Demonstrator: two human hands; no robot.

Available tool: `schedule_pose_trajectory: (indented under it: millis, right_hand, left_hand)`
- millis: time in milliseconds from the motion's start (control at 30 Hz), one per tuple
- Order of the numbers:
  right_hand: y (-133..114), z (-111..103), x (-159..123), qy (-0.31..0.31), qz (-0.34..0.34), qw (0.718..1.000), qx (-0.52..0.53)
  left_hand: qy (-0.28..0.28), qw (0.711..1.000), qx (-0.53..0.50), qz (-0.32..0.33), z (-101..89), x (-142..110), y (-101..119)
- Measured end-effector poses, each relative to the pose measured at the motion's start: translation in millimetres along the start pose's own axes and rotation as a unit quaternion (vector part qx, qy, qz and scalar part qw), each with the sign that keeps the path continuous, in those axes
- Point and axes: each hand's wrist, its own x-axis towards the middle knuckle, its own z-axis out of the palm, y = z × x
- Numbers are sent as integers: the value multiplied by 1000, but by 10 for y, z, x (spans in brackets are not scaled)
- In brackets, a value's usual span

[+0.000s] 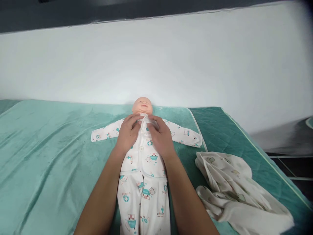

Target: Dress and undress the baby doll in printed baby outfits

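A baby doll (143, 106) lies on its back, its bald head toward the wall. It wears a white printed baby shirt (141, 156) with its sleeves spread out to both sides, and matching baby pants (144, 205). My left hand (130, 132) rests on the chest, fingers and thumb closed on the shirt's front just left of the collar. Opposite it, my right hand (160, 134) has its fingers and thumb closed on the other side of the neckline. One button shows below my hands. Both hands cover part of the chest, and the cloth between the fingertips is partly hidden.
Under the doll is a green blanket (49, 147) with wrinkles on the left. A darker quilted cover (220, 130) lies on the right. A crumpled white printed cloth (234, 192) lies to the right of my right forearm. A white wall (156, 65) stands behind.
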Motion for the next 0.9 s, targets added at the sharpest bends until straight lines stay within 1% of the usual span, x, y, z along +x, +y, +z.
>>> schedule_pose_trajectory:
  millis: [100, 167, 333, 433, 533, 633, 767, 900]
  right_hand:
    - [26, 4, -11, 17, -9, 999, 47]
    - [24, 3, -55, 21, -28, 998, 50]
    - [7, -39, -338, 13, -87, 996, -19]
    - [21, -79, -513, 1, -105, 994, -37]
    - [28, -100, -583, 3, -112, 993, -34]
    - [18, -100, -577, 10, -118, 993, -31]
    - [4, -97, -560, 9, -125, 991, -43]
    - [4, -100, -555, 7, -136, 989, -56]
  left_hand:
    - [18, 1000, -13, 2, -6, -59, 7]
    - [14, 1000, 1, 7, -19, -136, 10]
    - [0, 998, 54, 44, -66, -400, 25]
    - [-4, 998, 49, 45, -89, -492, 30]
    - [-2, 1000, 6, 30, -104, -504, 19]
    - [5, 999, -33, 11, -111, -490, 6]
    - [-4, 999, -49, -7, -120, -476, 5]
    - [-21, 998, -62, -9, -132, -457, -8]
